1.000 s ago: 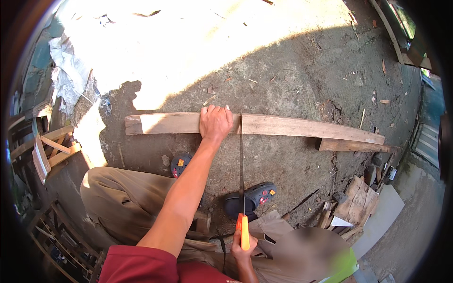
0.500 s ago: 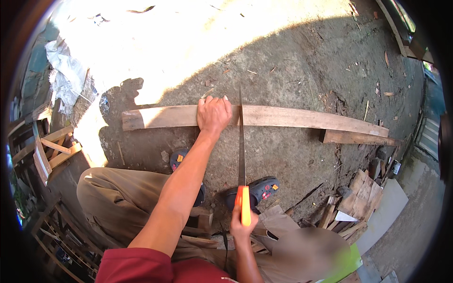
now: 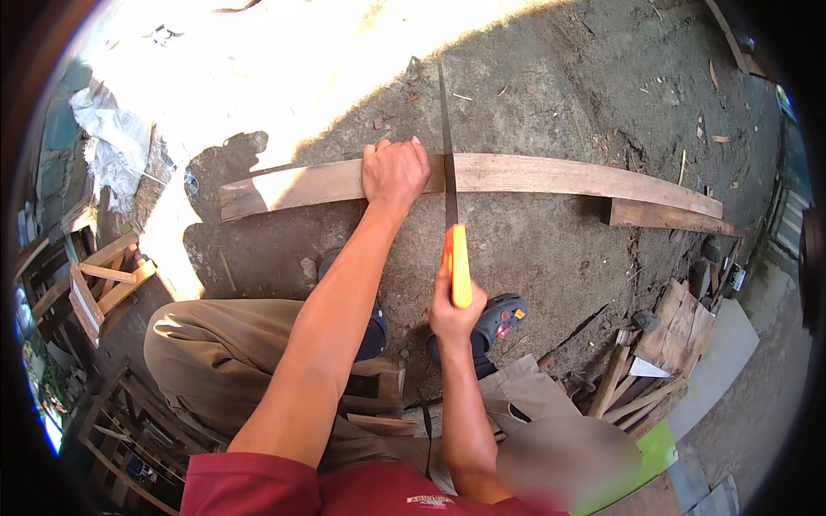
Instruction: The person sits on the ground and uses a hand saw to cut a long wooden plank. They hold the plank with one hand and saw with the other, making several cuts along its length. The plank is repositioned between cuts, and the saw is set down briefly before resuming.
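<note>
A long wooden plank [image 3: 559, 175] lies crosswise in front of me, just above the ground. My left hand [image 3: 395, 174] is closed over the plank, its fingers curled around the far edge. Just right of that hand, a hand saw [image 3: 448, 142] crosses the plank, its thin dark blade pointing away from me. My right hand [image 3: 454, 311] grips the saw's orange and yellow handle [image 3: 461, 267], which is now close to the plank's near edge. The blade's contact line with the wood is too narrow to judge its depth.
A shorter wood piece [image 3: 667, 217] sits under the plank's right end. Scrap boards [image 3: 675, 331] are heaped at the right. Wooden frames [image 3: 107, 288] and a white sack [image 3: 110, 138] stand at the left. My clog [image 3: 502, 320] rests near my right hand.
My right hand has pushed the saw away from me, so its handle is nearer the plank and the blade reaches farther past it. My left hand keeps its hold.
</note>
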`<action>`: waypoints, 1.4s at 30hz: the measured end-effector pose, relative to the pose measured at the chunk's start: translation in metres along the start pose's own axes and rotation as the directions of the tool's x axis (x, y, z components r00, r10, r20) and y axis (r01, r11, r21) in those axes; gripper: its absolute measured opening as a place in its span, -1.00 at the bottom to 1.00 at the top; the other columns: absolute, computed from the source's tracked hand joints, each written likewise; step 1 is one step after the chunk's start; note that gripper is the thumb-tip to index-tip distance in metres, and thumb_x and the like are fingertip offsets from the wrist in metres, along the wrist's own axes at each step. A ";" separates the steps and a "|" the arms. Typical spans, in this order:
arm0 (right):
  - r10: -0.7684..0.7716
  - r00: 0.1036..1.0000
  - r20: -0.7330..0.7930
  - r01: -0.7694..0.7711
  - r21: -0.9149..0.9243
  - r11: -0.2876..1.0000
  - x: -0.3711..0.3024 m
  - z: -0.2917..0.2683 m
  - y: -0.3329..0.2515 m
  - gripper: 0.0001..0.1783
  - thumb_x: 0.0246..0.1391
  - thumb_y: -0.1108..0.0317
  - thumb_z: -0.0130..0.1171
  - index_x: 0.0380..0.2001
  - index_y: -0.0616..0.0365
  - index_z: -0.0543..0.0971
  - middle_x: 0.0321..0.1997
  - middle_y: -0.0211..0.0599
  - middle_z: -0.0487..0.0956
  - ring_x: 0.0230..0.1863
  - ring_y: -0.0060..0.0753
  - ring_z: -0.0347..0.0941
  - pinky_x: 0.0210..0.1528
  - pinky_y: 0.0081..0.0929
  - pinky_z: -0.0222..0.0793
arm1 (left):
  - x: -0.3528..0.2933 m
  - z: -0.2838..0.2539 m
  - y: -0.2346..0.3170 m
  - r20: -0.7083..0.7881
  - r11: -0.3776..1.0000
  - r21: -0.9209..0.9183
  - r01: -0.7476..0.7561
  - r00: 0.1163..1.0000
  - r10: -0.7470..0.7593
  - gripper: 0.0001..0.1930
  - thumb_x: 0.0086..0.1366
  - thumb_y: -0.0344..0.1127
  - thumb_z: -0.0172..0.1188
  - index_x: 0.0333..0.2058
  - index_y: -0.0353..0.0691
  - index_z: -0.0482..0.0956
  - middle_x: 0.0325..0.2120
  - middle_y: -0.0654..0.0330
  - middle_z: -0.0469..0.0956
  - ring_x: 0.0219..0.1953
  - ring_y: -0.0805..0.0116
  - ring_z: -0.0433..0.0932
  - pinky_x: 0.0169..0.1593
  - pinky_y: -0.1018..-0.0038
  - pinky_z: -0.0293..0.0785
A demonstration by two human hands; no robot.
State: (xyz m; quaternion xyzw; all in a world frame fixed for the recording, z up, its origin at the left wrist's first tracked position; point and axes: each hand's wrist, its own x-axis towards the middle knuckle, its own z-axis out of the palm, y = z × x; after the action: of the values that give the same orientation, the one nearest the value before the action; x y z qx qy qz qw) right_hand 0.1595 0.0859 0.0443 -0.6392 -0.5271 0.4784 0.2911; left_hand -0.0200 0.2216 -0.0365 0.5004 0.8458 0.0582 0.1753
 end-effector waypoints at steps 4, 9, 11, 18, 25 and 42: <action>-0.151 0.987 0.064 0.154 -0.058 0.986 -0.022 -0.015 0.021 -0.95 -0.03 0.63 0.25 -0.44 0.28 0.61 -0.66 -0.22 0.47 -0.65 -0.40 0.47 -0.54 -0.42 0.35 | 0.003 -0.006 -0.002 0.081 0.999 0.029 0.022 0.996 -0.024 -0.45 0.47 -0.17 -0.14 -0.58 -0.30 0.71 -0.52 -0.04 0.68 -0.26 0.07 0.62 -0.01 0.20 0.37; -0.106 0.992 0.062 0.113 -0.113 0.987 -0.087 -0.059 0.020 -0.95 -0.06 0.64 0.24 -0.49 0.30 0.60 -0.65 -0.20 0.49 -0.65 -0.34 0.52 -0.52 -0.41 0.39 | -0.008 0.004 -0.010 -0.039 1.000 0.017 0.007 0.999 -0.006 -0.46 0.46 -0.18 -0.12 -0.58 -0.31 0.70 -0.50 -0.01 0.69 -0.25 0.08 0.61 -0.01 0.19 0.37; -0.016 0.996 0.084 0.027 -0.130 0.991 -0.032 -0.029 0.022 -0.95 -0.02 0.64 0.25 -0.47 0.28 0.61 -0.64 -0.23 0.50 -0.65 -0.40 0.50 -0.51 -0.45 0.39 | -0.010 0.004 -0.008 -0.060 1.000 0.009 -0.009 0.998 0.010 -0.47 0.45 -0.19 -0.12 -0.59 -0.30 0.70 -0.50 0.00 0.69 -0.25 0.08 0.61 0.00 0.19 0.37; -0.041 0.991 0.125 0.057 -0.123 0.991 -0.061 -0.060 -0.017 -0.95 0.03 0.59 0.30 -0.40 0.29 0.62 -0.60 -0.23 0.55 -0.61 -0.39 0.55 -0.48 -0.47 0.43 | -0.009 0.006 -0.006 -0.081 1.000 -0.001 -0.030 0.996 0.030 -0.48 0.45 -0.20 -0.12 -0.59 -0.29 0.69 -0.49 0.03 0.70 -0.27 0.09 0.60 0.01 0.20 0.36; 0.233 0.969 0.077 -0.228 -0.069 0.971 -0.087 -0.137 -0.086 -0.89 0.13 0.48 0.33 -0.42 0.29 0.61 -0.67 -0.35 0.45 -0.66 -0.65 0.33 -0.58 -0.49 0.26 | -0.019 0.013 -0.009 -0.188 0.994 -0.058 -0.089 0.979 0.076 -0.48 0.46 -0.19 -0.11 -0.58 -0.31 0.68 -0.49 0.02 0.69 -0.28 0.09 0.59 0.03 0.18 0.36; 0.213 0.970 -0.118 -0.147 0.412 0.899 -0.145 -0.162 -0.130 -0.85 0.32 0.46 0.11 -0.36 0.21 0.40 -0.66 -0.49 0.28 -0.69 -0.65 0.13 -0.62 -0.54 0.14 | -0.001 -0.032 -0.031 0.455 0.956 -0.082 -0.281 0.843 0.287 -0.11 -0.04 0.28 0.50 0.03 -0.40 0.54 0.04 -0.09 0.55 0.21 -0.04 0.42 0.27 0.03 0.32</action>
State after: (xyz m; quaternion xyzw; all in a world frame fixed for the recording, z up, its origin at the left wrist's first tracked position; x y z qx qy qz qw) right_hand 0.2594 0.0052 0.2626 -0.6484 -0.3315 0.5480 0.4116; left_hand -0.0565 0.2084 -0.0146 0.6183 0.6959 -0.0319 0.3639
